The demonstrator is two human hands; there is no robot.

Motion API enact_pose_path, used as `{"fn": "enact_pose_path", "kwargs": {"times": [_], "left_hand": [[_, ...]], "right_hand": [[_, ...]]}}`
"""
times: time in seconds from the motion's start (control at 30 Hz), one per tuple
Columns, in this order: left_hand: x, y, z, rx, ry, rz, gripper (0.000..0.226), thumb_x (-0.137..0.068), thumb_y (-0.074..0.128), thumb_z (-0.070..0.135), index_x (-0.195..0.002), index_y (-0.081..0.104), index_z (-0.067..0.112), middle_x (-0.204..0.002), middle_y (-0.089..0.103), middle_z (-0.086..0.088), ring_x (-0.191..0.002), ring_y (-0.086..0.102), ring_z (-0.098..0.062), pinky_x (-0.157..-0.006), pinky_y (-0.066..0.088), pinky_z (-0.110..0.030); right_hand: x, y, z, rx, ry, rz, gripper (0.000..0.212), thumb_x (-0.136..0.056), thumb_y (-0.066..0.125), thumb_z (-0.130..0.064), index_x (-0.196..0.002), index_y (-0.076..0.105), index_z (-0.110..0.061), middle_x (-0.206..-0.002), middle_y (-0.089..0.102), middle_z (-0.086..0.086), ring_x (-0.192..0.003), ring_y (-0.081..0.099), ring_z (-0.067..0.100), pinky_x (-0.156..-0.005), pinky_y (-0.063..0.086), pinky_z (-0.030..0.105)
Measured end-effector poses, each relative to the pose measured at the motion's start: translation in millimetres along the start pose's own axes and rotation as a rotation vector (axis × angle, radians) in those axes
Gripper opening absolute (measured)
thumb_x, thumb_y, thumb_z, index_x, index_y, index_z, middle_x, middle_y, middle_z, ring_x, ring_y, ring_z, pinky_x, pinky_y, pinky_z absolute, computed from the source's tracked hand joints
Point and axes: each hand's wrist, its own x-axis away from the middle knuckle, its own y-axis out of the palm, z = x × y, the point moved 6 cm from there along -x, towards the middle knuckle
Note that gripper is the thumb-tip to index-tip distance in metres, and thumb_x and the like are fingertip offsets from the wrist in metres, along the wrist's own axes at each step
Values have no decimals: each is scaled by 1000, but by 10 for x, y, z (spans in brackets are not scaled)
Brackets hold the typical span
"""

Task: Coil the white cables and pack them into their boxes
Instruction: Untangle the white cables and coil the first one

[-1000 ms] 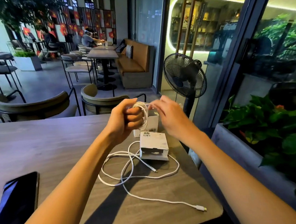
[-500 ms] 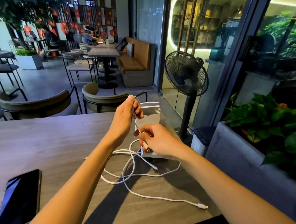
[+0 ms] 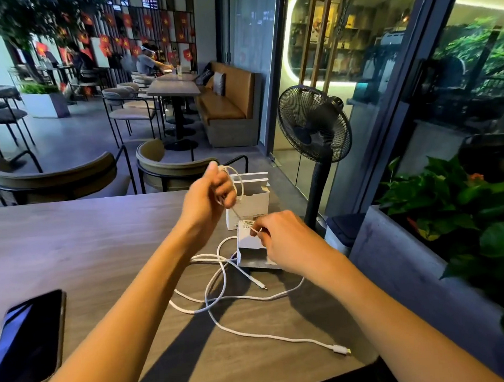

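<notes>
**Winding the first cable, second one loose on the table**

Since a second ago our right hand (image 3: 281, 242) has dropped from beside the left to just above the near box (image 3: 250, 244), drawing a strand out between the two hands. Our left hand (image 3: 207, 194) stays raised, fingers curled round a small coil (image 3: 234, 186) of white cable. The right hand pinches the free end of that same cable near its fingertips; the plug itself is too blurred to make out.

A second cable (image 3: 219, 294) lies in loose crossing loops on the table (image 3: 70, 248), one plug (image 3: 341, 349) near the table's front edge, another end (image 3: 259, 285) close to the near box. The far box (image 3: 252, 196) stands open behind our hands. A phone (image 3: 26, 344) lies at the left.

We judge the coiling of the first cable nearly done, with packing to come. Risks from here: if the left grip slackens, the coil could spring apart. Our right forearm hangs over the loose loops, so a careless sweep might snag them and drag the plug off the edge. Bumping the boxes, which look light, could tip them.
</notes>
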Motion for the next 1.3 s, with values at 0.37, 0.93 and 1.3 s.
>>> {"fn": "enact_pose_path", "kwargs": {"times": [0.37,0.93,1.3], "left_hand": [[141,7,40,82,-277,-125,46,-105,38,30,-65,17,23,-57,14,3,-50,10,-13,-49,10,-27],[166,113,-155,-132,-239,251,45,-105,43,34,-62,42,19,-55,30,0,-44,27,-10,-48,24,-26],[230,340,9,-618,231,198,61,-111,26,43,-83,59,0,-72,60,-15,-63,55,-19,-62,46,-30]], "right_hand": [[-178,-524,531,-339,181,567,12,-98,68,-15,-101,80,-14,-95,78,3,-86,69,13,-71,50,19],[-70,-167,-34,-1057,188,307,23,-91,76,-36,-100,71,-15,-95,78,4,-91,76,19,-85,64,39],[7,-388,27,-874,70,620,17,-92,77,-22,-102,63,-17,-91,76,-4,-82,74,8,-73,63,27]]}}
